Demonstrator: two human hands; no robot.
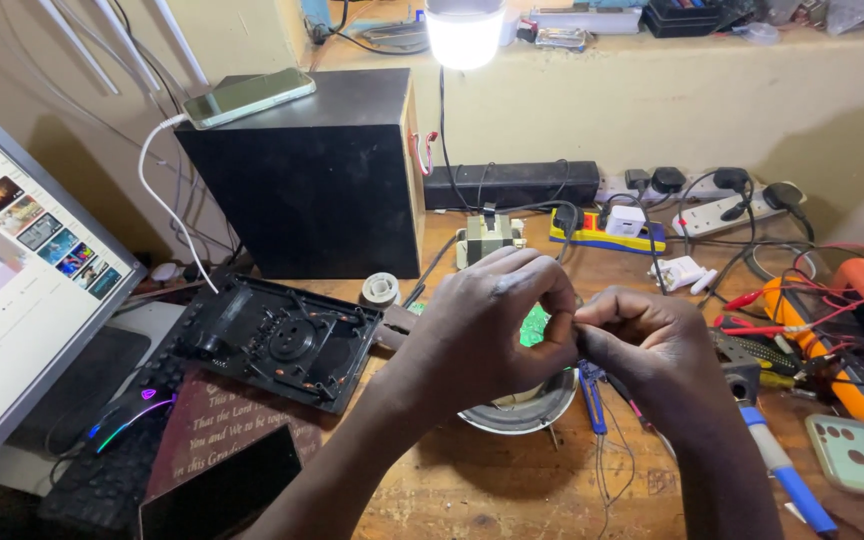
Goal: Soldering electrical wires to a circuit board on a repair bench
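My left hand (487, 320) and my right hand (647, 345) meet over the middle of the wooden bench, fingertips pinched together on something very small, likely a thin wire; what it is stays hidden by the fingers. Behind the hands a bit of green circuit board (533, 327) shows. Below them sits a round metal dish (527, 412). Thin wires (607, 455) hang down from under my right hand, beside a blue-handled tool (592, 395).
A black plastic chassis (277, 340) lies to the left, a black speaker box (317, 175) with a phone (249, 96) on top behind it. A monitor (12, 280), keyboard (112, 470) and mouse (122, 415) are far left. Power strips (722, 210), an orange multimeter (852, 340) and a soldering iron (787, 470) crowd the right.
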